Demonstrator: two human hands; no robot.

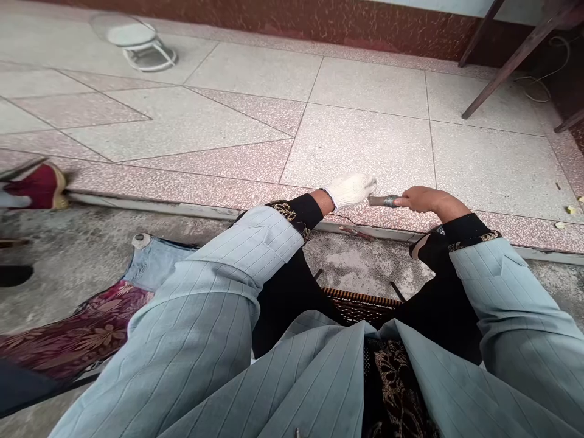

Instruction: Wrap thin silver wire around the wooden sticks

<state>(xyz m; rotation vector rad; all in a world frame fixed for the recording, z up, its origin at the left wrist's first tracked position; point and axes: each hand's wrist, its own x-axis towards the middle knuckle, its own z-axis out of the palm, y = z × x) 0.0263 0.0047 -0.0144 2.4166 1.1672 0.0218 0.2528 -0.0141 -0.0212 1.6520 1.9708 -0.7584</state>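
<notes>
My left hand (351,188), in a white knit glove, is just above the edge of the tiled step. Its fingers point right and look pressed together; something small and greyish shows at the tips, too small to name. Facing it, my bare right hand (422,199) is wrapped round a short brown-grey handle with wire wound about it (383,201). The handle's free end points left, just below the gloved fingertips; whether they touch I cannot tell. Below the hands, a thin reddish tool resembling pliers (356,233) lies along the step's edge, with a dark thin wire near it.
A white round stool (145,45) stands on the tiled floor (365,134) at back left. Dark wooden legs (506,64) rise at right. Another person's red shoe (41,185) is at far left. A woven seat (360,304) shows between my knees, and patterned red cloth (100,310) lies left.
</notes>
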